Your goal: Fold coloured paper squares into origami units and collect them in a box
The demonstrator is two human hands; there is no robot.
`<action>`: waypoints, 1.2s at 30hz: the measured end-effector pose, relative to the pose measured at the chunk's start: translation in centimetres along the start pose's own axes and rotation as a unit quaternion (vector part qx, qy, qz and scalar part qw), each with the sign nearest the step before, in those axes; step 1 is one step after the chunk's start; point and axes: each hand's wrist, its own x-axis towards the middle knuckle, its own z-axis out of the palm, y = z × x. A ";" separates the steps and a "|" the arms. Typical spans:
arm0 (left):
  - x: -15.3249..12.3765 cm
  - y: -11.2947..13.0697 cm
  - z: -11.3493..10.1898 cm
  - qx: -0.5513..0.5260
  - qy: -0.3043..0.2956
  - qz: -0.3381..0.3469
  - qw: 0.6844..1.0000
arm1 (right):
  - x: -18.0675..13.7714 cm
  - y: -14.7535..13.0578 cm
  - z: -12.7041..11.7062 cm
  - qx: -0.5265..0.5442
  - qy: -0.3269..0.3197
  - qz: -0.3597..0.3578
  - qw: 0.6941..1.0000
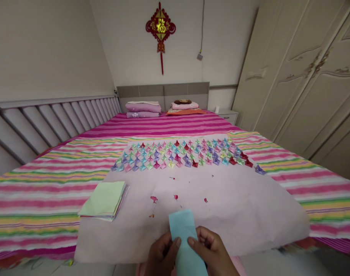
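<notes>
A light blue sheet of paper (pixel 184 226), narrow like a folded strip, is held up at the near edge of the bed. My left hand (pixel 162 253) pinches its left side, thumb on top. On the other side my right hand (pixel 211 249) grips it between thumb and curled fingers. Beyond the hands lies a big pale pink sheet (pixel 235 207). Rows of small folded paper pieces (pixel 188 160) in many colours cover its far part. To the left sits a stack of square paper (pixel 105 199), pale green on top.
Small printed marks or scraps (pixel 153 199) dot the pink sheet. A striped bedspread (pixel 33 195) surrounds it. Folded bedding (pixel 143 109) lies by the headboard (pixel 186 89). A slatted rail (pixel 54 122) runs along the left, and a wardrobe (pixel 301 73) stands on the right.
</notes>
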 end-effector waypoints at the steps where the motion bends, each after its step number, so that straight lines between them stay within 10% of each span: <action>1: 0.0 0.0 0.0 -0.004 -0.002 -0.003 1.000 | -0.1 -0.1 0.0 -0.002 -0.005 -0.002 1.000; 36: -0.4 3.5 -0.3 -0.043 -0.004 -0.019 0.999 | -1.2 -4.7 0.2 -0.101 0.007 -0.070 0.992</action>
